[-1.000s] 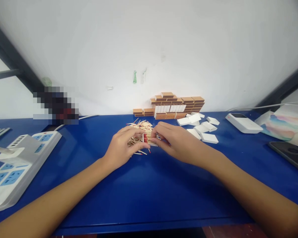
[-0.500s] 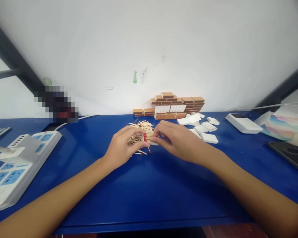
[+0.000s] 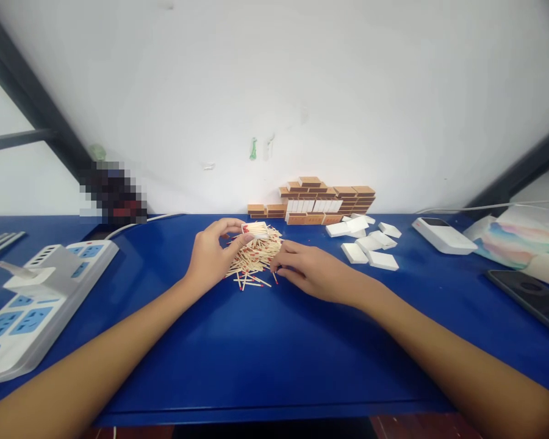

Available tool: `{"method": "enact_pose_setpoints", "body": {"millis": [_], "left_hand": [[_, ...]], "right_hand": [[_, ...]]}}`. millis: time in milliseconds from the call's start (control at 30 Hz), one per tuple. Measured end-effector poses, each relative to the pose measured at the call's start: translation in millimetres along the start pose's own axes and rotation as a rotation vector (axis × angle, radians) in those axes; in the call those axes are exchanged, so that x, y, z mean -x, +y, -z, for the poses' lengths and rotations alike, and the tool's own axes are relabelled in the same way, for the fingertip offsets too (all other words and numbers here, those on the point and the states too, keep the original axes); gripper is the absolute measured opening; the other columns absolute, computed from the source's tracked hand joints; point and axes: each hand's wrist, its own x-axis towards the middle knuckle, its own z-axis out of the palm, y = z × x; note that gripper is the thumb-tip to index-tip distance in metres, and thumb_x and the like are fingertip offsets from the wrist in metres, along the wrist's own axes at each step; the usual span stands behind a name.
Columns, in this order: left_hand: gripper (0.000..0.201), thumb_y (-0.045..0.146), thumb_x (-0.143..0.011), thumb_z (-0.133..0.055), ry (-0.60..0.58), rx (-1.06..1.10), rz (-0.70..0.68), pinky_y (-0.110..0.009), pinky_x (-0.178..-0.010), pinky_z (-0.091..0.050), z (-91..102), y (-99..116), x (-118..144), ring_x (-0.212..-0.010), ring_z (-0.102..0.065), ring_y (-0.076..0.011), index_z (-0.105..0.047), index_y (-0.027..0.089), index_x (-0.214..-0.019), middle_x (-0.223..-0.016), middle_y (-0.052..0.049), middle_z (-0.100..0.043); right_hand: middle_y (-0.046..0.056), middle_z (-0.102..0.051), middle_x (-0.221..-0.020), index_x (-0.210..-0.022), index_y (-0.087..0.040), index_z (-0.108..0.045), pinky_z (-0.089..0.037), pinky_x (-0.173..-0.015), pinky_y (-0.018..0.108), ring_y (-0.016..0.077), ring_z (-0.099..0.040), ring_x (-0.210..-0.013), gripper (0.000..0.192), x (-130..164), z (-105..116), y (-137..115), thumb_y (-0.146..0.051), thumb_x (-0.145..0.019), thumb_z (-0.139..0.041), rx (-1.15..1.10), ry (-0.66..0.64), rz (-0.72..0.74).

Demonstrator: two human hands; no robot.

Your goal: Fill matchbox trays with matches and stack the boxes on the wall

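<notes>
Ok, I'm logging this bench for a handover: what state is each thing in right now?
Left hand: holding a small tray of matches, lifted above the pile.
Tray of matches: filled, open-topped.
Right hand: fingertips down at the pile's edge.
Loose matches: scattered heap on the blue table.
Brown matchboxes: stacked against the wall.
White boxes: lying loose.
Phone: screen dark.

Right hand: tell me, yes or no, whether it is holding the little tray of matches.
No: the left hand holds the tray of matches, while the right hand rests at the loose match pile.
</notes>
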Motion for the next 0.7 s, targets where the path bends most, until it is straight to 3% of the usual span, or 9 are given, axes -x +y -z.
{"method": "enact_pose_setpoints", "body": {"millis": [300, 500, 567, 700], "left_hand": [[0.022, 0.035, -0.091, -0.079, -0.016, -0.008, -0.075, -0.035, -0.087, -0.064, -1.9, -1.0, 4.5, -0.094, -0.078, -0.0197, -0.074, 0.021, -0.108, -0.106, -0.006, -0.080], [0.020, 0.034, -0.093, -0.077, -0.040, 0.040, -0.112, -0.034, -0.086, -0.065, -3.6, -2.6, 7.2, -0.093, -0.079, -0.0192, -0.073, 0.021, -0.108, -0.107, -0.007, -0.079], [0.021, 0.035, -0.094, -0.077, -0.054, 0.044, -0.124, -0.034, -0.085, -0.065, -3.9, -3.1, 8.1, -0.093, -0.079, -0.0195, -0.073, 0.021, -0.108, -0.107, -0.007, -0.079], [0.028, 0.041, -0.092, -0.080, -0.064, 0.051, -0.139, -0.034, -0.083, -0.065, -4.8, -1.6, 11.0, -0.092, -0.079, -0.0203, -0.073, 0.020, -0.110, -0.106, -0.007, -0.078]], "right_hand": [[0.004, -0.063, -0.103, -0.097, -0.021, -0.064, -0.045, -0.074, 0.029, 0.0158, -0.059, -0.086, 0.007, -1.2, -1.0, 1.7, -0.020, -0.103, -0.061, -0.083, -0.075, -0.050], [0.004, -0.066, -0.099, -0.093, -0.020, -0.062, -0.046, -0.073, 0.030, 0.0170, -0.060, -0.083, 0.009, -1.9, 1.6, -0.6, -0.020, -0.102, -0.061, -0.039, -0.096, -0.122], [0.005, -0.065, -0.100, -0.095, -0.020, -0.061, -0.046, -0.073, 0.031, 0.0172, -0.060, -0.082, 0.010, -2.1, 7.5, -1.5, -0.020, -0.104, -0.057, -0.021, -0.029, -0.114], [0.005, -0.061, -0.095, -0.097, -0.021, -0.058, -0.043, -0.071, 0.032, 0.0179, -0.056, -0.079, 0.011, -2.9, 21.0, -2.3, -0.024, -0.105, -0.053, 0.050, 0.357, -0.124]]}}
